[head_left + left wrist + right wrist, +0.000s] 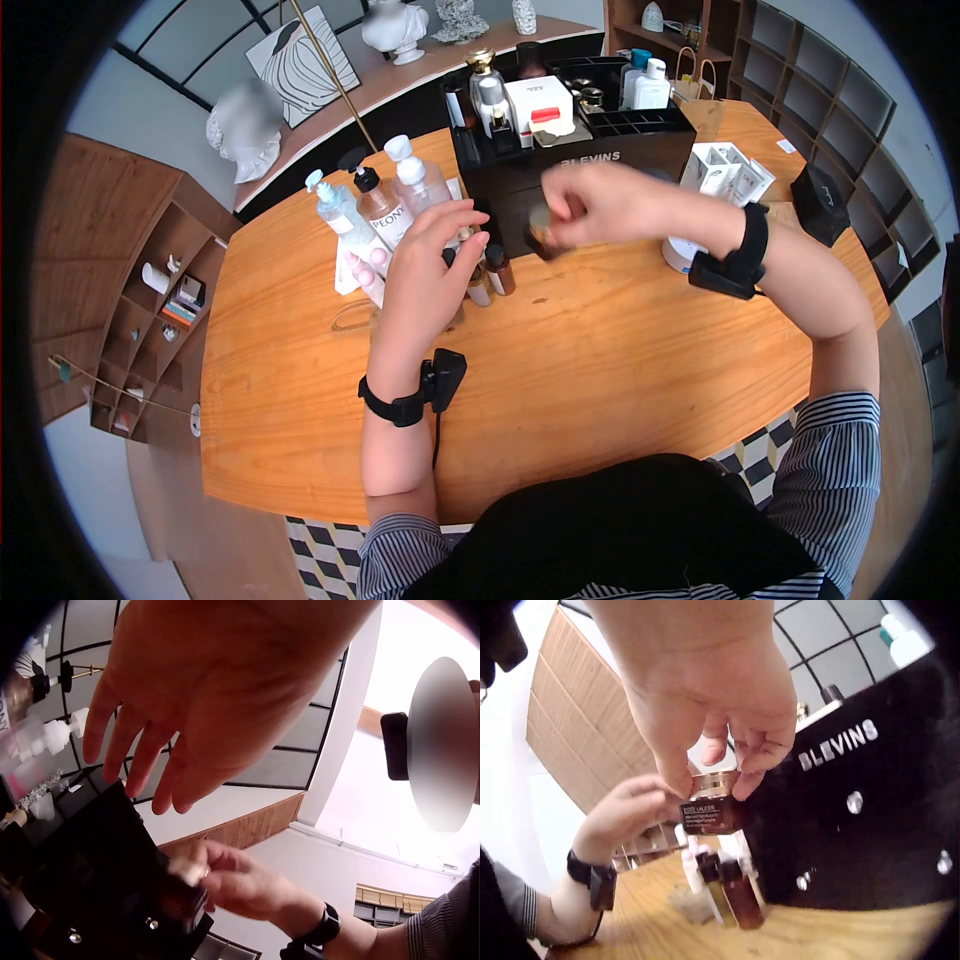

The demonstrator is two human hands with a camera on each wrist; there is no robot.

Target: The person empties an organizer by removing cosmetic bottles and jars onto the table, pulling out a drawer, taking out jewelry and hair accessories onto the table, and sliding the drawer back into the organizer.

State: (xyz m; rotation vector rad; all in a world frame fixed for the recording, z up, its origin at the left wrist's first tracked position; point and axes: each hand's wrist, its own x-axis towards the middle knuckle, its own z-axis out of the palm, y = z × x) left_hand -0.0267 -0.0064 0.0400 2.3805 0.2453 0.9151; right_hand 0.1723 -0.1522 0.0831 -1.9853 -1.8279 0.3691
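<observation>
My right hand (605, 203) pinches a small brown cream jar (711, 815) by its gold lid, fingertips around the rim. The jar hangs above the wooden table, in front of the black organizer (610, 180) marked BLEVINS. In the head view it is blurred. My left hand (425, 268) is raised over several small bottles, and the left wrist view shows its fingers extended with nothing in the palm. Beside it stand a brown dropper-size bottle (742, 898) and a yellowish bottle (718, 896), both with black caps.
Pump bottles, one labelled PEONY (383, 208), stand at the table's left back. A white box (540, 108) and other bottles sit on top of the organizer. To the right are a round white container (680, 254), white boxes (722, 172) and a black pouch (820, 204).
</observation>
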